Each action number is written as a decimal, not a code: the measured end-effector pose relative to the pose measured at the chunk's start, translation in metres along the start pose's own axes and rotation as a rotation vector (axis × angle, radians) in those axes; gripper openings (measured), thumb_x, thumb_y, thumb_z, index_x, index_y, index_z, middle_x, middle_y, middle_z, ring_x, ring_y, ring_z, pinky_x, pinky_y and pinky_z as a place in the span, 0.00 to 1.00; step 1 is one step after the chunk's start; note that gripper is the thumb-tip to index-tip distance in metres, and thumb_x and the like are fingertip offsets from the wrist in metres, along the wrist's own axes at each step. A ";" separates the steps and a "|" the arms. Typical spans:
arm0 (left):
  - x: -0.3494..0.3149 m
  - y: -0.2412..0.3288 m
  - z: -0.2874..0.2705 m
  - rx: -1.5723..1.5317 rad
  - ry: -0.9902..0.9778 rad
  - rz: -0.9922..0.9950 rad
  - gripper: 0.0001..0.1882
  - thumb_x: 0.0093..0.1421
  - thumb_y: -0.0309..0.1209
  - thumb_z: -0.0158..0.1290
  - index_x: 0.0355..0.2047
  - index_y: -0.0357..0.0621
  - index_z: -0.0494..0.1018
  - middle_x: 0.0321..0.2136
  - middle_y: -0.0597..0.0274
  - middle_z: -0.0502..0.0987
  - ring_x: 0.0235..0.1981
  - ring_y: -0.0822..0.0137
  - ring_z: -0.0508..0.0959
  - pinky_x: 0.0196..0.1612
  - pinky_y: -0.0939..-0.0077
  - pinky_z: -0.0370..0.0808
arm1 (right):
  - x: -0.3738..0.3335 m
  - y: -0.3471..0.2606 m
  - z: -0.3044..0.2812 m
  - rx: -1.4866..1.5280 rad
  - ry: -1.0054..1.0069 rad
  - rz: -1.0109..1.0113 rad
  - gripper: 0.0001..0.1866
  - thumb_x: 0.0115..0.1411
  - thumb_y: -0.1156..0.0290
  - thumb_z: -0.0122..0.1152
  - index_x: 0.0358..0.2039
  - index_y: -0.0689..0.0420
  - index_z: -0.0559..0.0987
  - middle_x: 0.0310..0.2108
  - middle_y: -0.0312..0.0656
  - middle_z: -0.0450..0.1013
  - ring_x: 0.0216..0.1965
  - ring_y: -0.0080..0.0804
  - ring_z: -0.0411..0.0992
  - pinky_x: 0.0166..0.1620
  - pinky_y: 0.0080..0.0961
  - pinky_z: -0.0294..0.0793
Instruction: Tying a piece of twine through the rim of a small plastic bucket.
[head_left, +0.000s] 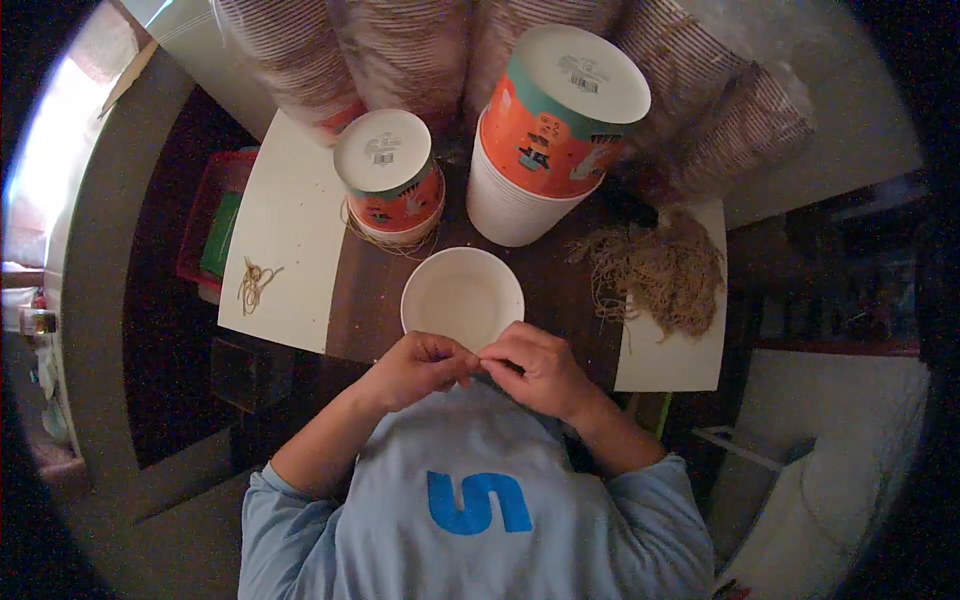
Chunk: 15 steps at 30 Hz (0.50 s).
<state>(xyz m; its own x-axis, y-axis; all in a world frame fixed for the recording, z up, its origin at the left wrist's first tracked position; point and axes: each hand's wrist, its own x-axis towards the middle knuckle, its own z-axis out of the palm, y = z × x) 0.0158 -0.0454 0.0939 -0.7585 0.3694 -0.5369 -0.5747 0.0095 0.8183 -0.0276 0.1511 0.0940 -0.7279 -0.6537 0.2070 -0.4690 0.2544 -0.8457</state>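
My left hand (425,370) and my right hand (540,370) meet at the near rim of a white round paper tub (462,256), whose open mouth faces up. Thumb and fingers of both are pinched together, fingertips almost touching. Whatever they hold is too small to make out. Beyond the tub to the left, a short stack of upturned orange paper tubs (400,210) has loops of brown twine (420,246) round its foot. Taller upturned tubs (545,150) in orange, green and white are stacked to the right. A tangled heap of brown twine (675,275) lies at the table's right side.
A small tangle of twine (254,288) lies on the white left part of the table (290,200). Long rows of nested tubs in clear plastic (415,60) line the far side. Left of the table is a red crate (195,220) with something green inside.
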 end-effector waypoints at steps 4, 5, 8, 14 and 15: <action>0.000 -0.001 0.001 0.029 0.045 0.050 0.07 0.57 0.31 0.50 0.29 0.43 0.76 0.23 0.69 0.76 0.24 0.80 0.71 0.27 0.87 0.68 | -0.002 0.000 0.003 -0.011 0.014 0.015 0.06 0.47 0.77 0.61 0.28 0.57 0.76 0.25 0.41 0.70 0.26 0.35 0.71 0.29 0.26 0.72; 0.000 -0.002 0.001 0.035 0.050 0.050 0.06 0.56 0.30 0.52 0.29 0.42 0.76 0.22 0.69 0.75 0.24 0.80 0.71 0.28 0.87 0.68 | -0.004 0.000 0.004 -0.010 0.034 0.030 0.07 0.45 0.79 0.62 0.28 0.58 0.76 0.24 0.41 0.70 0.26 0.32 0.72 0.28 0.24 0.71; 0.001 -0.010 0.003 0.016 0.084 0.079 0.05 0.54 0.28 0.54 0.28 0.40 0.76 0.21 0.68 0.74 0.25 0.79 0.72 0.29 0.85 0.69 | -0.007 0.002 0.007 -0.059 0.023 -0.046 0.07 0.46 0.78 0.61 0.28 0.58 0.75 0.24 0.42 0.70 0.25 0.35 0.71 0.28 0.26 0.71; -0.007 -0.015 0.014 0.286 0.258 0.195 0.04 0.49 0.26 0.56 0.26 0.37 0.76 0.21 0.63 0.75 0.24 0.76 0.74 0.27 0.80 0.71 | -0.013 0.003 0.014 -0.316 0.033 -0.179 0.08 0.44 0.76 0.60 0.27 0.56 0.73 0.24 0.39 0.68 0.24 0.37 0.70 0.27 0.29 0.71; -0.009 -0.013 0.017 0.368 0.312 0.217 0.04 0.48 0.25 0.56 0.25 0.37 0.76 0.21 0.61 0.75 0.23 0.74 0.74 0.27 0.79 0.71 | -0.014 0.003 0.016 -0.316 0.033 -0.178 0.08 0.44 0.76 0.60 0.27 0.56 0.73 0.24 0.39 0.68 0.24 0.37 0.70 0.27 0.29 0.71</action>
<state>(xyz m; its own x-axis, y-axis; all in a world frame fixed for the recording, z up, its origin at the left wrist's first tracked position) 0.0356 -0.0336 0.0915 -0.9355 0.1053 -0.3371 -0.2913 0.3099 0.9050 -0.0110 0.1502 0.0805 -0.6340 -0.6856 0.3577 -0.7176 0.3493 -0.6025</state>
